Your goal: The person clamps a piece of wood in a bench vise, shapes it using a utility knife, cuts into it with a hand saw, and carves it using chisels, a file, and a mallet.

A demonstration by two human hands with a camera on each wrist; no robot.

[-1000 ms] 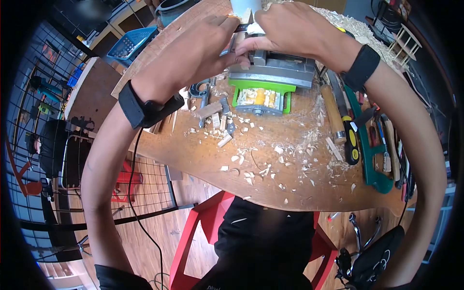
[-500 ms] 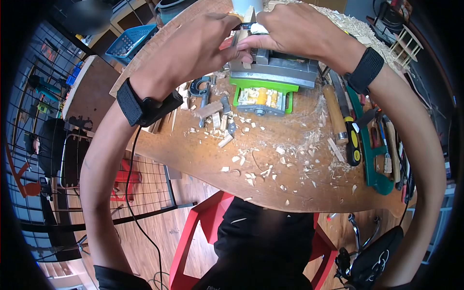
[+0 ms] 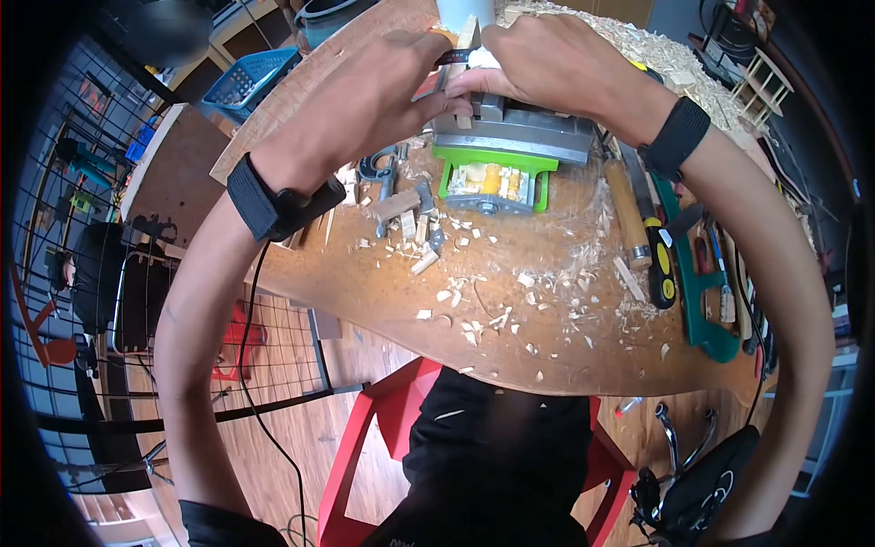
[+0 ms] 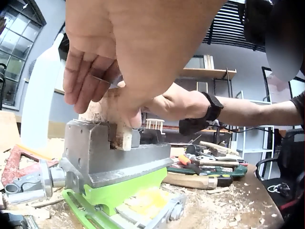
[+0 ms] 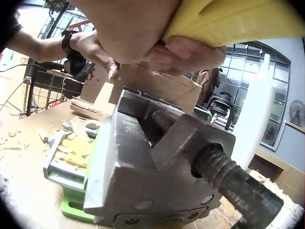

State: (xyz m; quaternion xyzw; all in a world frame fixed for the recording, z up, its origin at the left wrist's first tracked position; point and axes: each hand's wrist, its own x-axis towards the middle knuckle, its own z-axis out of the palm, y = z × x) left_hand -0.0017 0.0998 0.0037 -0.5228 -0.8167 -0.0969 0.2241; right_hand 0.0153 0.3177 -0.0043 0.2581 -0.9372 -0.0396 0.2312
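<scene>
A narrow pale wood strip (image 3: pixel 468 32) stands in the jaws of a grey metal vise (image 3: pixel 519 137) with a green base. My right hand (image 3: pixel 551 62) grips a yellow-handled tool (image 5: pixel 233 21), its thumb reaching left beside the wood. The tool's dark narrow blade (image 3: pixel 456 56) crosses the strip toward my left hand (image 3: pixel 365 96). There, the left fingers are bent at the blade's end, while the thumb lies against the wood; the palm hides part of this grip. In the left wrist view, the wood's lower end (image 4: pixel 125 138) shows below the thumb.
Wood chips and offcuts (image 3: pixel 396 205) lie before the vise, near a clamp (image 3: pixel 383 173). Wooden- and yellow-handled tools and a green saw (image 3: pixel 706 310) line the right side. A white bottle (image 4: pixel 40 100) stands behind the vise; a blue basket (image 3: pixel 251 82) sits at left.
The hands and the tool's blade have shifted slightly away from the body, then back toward it, across the wood strip. The vise stays in place.
</scene>
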